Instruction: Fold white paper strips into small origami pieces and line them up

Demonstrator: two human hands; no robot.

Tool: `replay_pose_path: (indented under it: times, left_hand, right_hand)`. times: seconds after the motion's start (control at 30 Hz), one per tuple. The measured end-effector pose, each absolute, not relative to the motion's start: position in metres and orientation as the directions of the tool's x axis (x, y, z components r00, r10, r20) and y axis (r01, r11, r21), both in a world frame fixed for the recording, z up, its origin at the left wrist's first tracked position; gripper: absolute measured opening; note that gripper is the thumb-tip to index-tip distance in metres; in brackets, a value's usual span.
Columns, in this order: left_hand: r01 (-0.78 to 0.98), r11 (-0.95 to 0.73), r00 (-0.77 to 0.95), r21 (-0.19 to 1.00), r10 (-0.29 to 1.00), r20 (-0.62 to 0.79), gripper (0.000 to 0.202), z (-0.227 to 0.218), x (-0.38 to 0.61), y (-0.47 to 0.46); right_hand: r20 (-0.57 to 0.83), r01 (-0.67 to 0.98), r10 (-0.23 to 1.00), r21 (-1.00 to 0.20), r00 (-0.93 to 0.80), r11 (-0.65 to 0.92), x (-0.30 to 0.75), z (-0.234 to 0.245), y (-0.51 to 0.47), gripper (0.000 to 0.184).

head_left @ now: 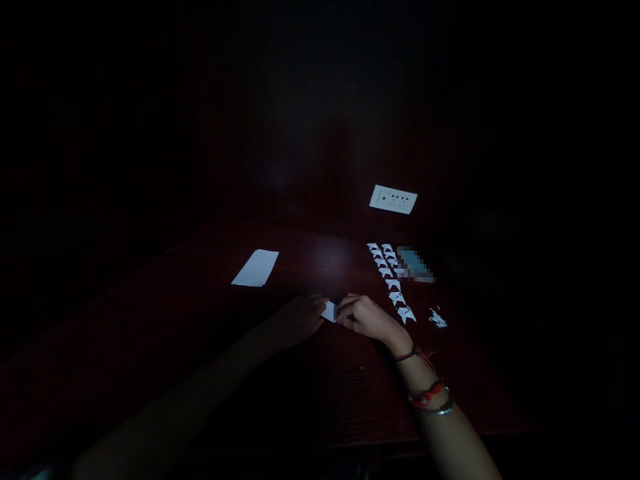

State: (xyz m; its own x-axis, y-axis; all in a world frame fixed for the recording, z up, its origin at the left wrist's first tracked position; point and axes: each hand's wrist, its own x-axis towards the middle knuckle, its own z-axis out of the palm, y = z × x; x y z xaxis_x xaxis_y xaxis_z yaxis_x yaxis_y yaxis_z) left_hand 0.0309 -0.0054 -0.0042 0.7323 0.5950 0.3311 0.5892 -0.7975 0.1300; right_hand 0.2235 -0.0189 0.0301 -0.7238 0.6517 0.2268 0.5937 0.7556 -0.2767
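Fingers (346, 309) hold paper (329, 311); reddish table (310, 257) beneath; dark room (320, 140) around.

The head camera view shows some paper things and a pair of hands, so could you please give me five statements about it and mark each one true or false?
1. The left hand and the right hand are both at one small white paper. True.
2. The folded white pieces lie in two rows. True.
3. The larger flat white paper lies to the right of the folded white pieces. False: it lies to their left.
4. The right forearm is bare of any bands. False: it wears several, a red band among them.
5. A small heap of white scraps lies to the right of the folded white pieces. True.
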Motion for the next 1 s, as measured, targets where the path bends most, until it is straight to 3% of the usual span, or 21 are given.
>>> replay_pose_path:
  times: [0.53,0.7,0.83,1.0]
  left_hand:
    - [0.586,-0.804,0.749,0.105,0.586,0.309,0.037,-0.010,0.026,0.001]
    - [0.606,-0.795,0.755,0.027,0.586,0.293,0.033,-0.012,0.026,-0.001]
    - [0.623,-0.782,0.755,-0.006,0.599,0.266,0.034,-0.010,0.029,-0.006]
    - [0.631,-0.776,0.752,-0.007,0.609,0.254,0.035,-0.007,0.031,-0.009]
  right_hand:
    - [0.160,0.570,0.665,-0.396,-0.729,0.720,0.229,0.033,-0.020,0.024]
    - [0.204,0.535,0.651,-0.420,-0.731,0.733,0.229,0.032,-0.018,0.021]
    - [0.342,0.617,0.758,-0.442,-0.556,0.652,0.230,0.026,-0.013,0.023]
    - [0.286,0.636,0.762,-0.424,-0.581,0.644,0.230,0.020,-0.011,0.022]
